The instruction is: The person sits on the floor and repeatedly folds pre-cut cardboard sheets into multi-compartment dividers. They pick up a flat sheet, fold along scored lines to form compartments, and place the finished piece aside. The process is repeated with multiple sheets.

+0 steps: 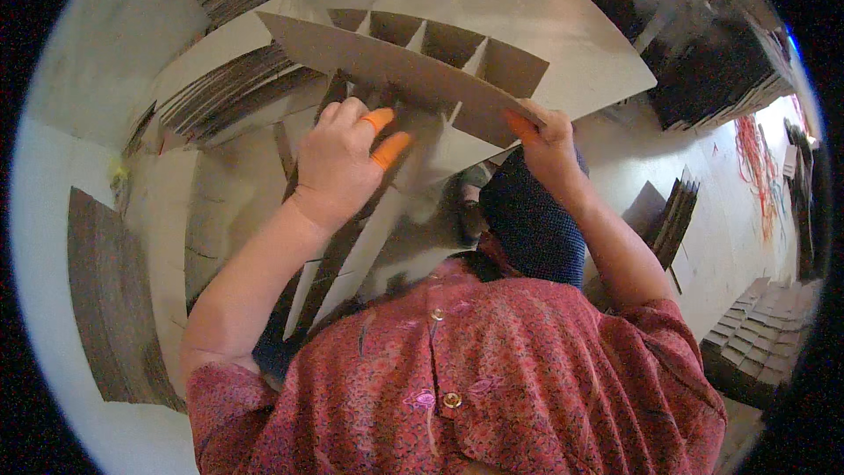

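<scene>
A grey-brown cardboard partition grid [396,57] stands on edge over the table, one long strip crossed by short pieces that form open cells. My right hand [547,136] grips the right end of the long strip, thumb on the near face. Orange finger covers show on both hands. Close below the strip's left part is my left hand [338,163], its covered thumb and forefinger bent and apart with a visible gap between them. The other fingertips reach up beside a crosspiece [336,88]; whether they touch it is hard to see.
Cut cardboard strips [233,88] lie stacked on the pale table [527,0] at left. More stacked board [114,299] stands at far left. At right are a dark stack [721,62], leaning pieces [673,224], assembled partitions [765,330] and red strands [754,167] on the floor.
</scene>
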The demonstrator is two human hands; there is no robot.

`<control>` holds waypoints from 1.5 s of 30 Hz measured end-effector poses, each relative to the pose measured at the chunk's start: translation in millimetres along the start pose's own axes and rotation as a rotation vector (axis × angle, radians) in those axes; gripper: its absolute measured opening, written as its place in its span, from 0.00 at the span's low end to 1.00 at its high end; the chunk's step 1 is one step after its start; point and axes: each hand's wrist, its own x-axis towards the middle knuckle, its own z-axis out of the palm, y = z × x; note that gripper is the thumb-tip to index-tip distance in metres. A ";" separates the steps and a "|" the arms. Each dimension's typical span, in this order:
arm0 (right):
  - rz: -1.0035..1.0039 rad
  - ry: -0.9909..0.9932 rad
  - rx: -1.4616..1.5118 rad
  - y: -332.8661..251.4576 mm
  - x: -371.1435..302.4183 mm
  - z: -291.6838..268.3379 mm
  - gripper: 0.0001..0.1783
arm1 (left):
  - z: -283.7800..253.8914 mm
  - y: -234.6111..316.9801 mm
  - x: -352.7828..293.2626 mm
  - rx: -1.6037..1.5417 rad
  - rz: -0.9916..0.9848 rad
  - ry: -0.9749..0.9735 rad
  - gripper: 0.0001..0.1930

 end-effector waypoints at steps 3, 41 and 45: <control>-0.145 0.003 -0.075 11.5 -2.5 6.5 0.07 | 7.8 15.9 0.9 -0.038 0.023 -0.052 0.16; 0.023 0.017 -0.050 16.9 -19.1 9.5 0.08 | 48.7 -73.2 18.9 -0.552 -0.332 -0.407 0.10; -0.001 0.025 -0.055 22.4 -18.0 7.4 0.08 | 32.6 -53.7 23.0 -0.713 -0.503 -0.475 0.11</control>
